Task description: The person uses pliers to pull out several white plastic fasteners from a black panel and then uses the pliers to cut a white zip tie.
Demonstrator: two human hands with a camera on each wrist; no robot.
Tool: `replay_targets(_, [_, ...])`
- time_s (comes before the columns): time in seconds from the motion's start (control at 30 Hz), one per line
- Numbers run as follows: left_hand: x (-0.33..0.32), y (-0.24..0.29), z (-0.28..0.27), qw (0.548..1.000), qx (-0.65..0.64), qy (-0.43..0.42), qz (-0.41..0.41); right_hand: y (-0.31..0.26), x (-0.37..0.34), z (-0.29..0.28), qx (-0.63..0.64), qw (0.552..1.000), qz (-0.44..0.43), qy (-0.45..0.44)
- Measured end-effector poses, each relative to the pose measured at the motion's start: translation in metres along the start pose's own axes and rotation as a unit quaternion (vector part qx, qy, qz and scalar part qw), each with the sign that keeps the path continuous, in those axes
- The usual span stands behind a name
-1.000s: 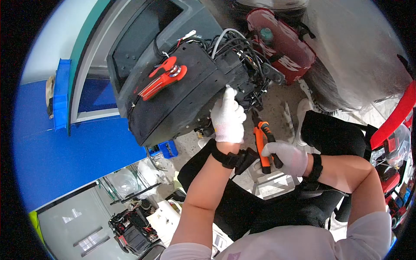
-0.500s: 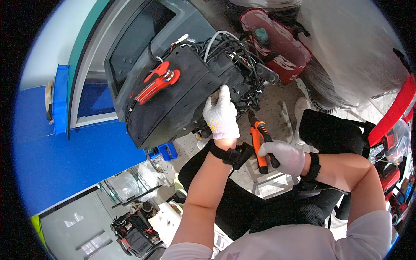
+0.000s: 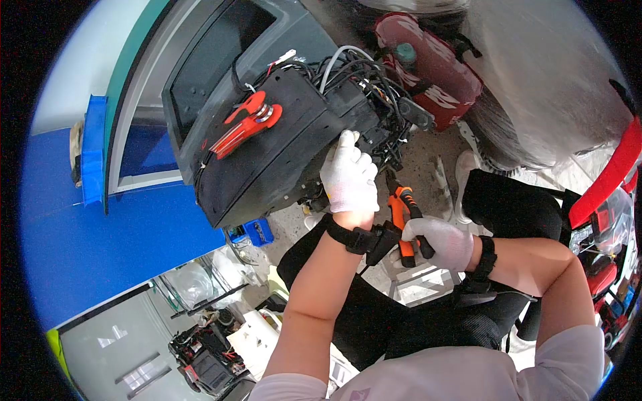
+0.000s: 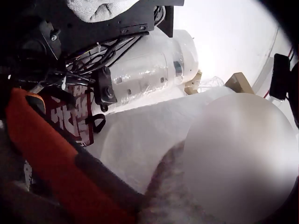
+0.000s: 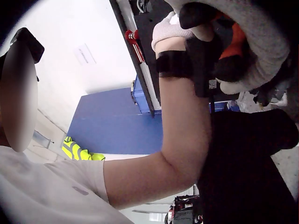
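Observation:
My left hand [image 3: 349, 175], in a white knit glove, is at the edge of a black housing [image 3: 267, 147] with bundled cables [image 3: 384, 100] at its right end. Its fingers are bent and their tips meet close over that edge; I cannot tell whether anything is between them. In the left wrist view the gloved fingers [image 4: 100, 9] lie against a black plate. Lower right, my gloved right hand [image 3: 445, 246] grips pliers [image 3: 398, 214] by their orange and black handles, jaws pointing up toward the housing. The orange handle [image 5: 237, 39] shows inside the curled glove in the right wrist view.
On top of the housing lies a red tool [image 3: 247, 125] with a round metal part. A blue table [image 3: 120, 247] stands at left, a small blue bin [image 3: 259, 232] by its corner. A dark red bag [image 3: 431, 73] and plastic-wrapped bulk [image 3: 542, 80] are at upper right.
The left hand's index finger, straight half a second ago with the thumb apart, is now bent, and thumb and fingers have drawn together. The right hand keeps its grip on the pliers.

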State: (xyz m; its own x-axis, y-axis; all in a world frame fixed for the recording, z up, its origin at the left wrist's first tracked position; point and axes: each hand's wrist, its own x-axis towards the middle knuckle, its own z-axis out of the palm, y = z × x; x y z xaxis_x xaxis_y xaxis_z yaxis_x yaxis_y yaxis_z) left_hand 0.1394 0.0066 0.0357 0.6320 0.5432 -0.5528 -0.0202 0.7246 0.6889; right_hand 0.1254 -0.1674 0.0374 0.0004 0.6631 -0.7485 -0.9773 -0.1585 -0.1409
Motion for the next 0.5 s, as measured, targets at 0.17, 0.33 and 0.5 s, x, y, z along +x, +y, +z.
replay_targets(0.17, [0.0,0.007,-0.004,0.981,-0.137,-0.079,-0.11,-0.011,-0.007,0.0,-0.107,0.994,-0.026,0.004])
replay_targets(0.33, [0.012,0.0,-0.014,0.905,-0.311,-0.233,-0.171,-0.009,0.003,-0.01,-0.109,0.993,-0.023,0.049])
replay_targets(0.5, [0.014,-0.005,-0.015,0.875,-0.367,-0.263,-0.175,-0.013,-0.006,0.001,-0.074,0.996,-0.031,0.041])
